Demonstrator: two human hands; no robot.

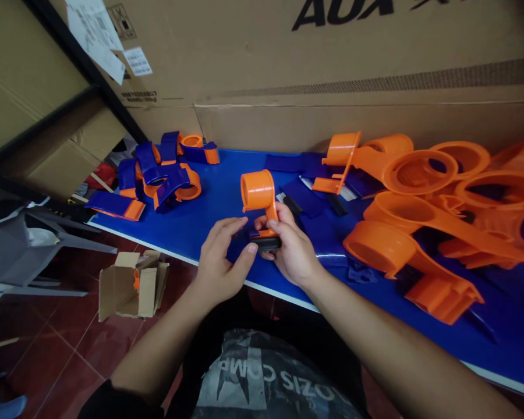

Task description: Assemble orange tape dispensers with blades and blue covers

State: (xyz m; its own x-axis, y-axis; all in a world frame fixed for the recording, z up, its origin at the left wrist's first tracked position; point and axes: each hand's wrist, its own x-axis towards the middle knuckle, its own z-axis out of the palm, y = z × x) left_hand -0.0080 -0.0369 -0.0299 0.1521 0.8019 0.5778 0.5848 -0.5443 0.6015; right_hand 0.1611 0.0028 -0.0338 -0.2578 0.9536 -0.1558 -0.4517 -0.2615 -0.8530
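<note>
An orange tape dispenser is held up in front of me, its round hub at the top and a dark strip along its lower end. My right hand grips it by the lower part, thumb on the near side and fingers partly hidden behind. Beside it on the left, my left hand has its fingers spread and holds nothing. The left thumb tip is right at the end of the dark strip; whether it touches I cannot tell. Flat blue plastic pieces lie just beyond my right hand.
Orange dispenser bodies are heaped on the right of the blue table. Several dispensers with blue covers sit at the left. A large carton stands behind. On the floor are an open cardboard box and a grey stool.
</note>
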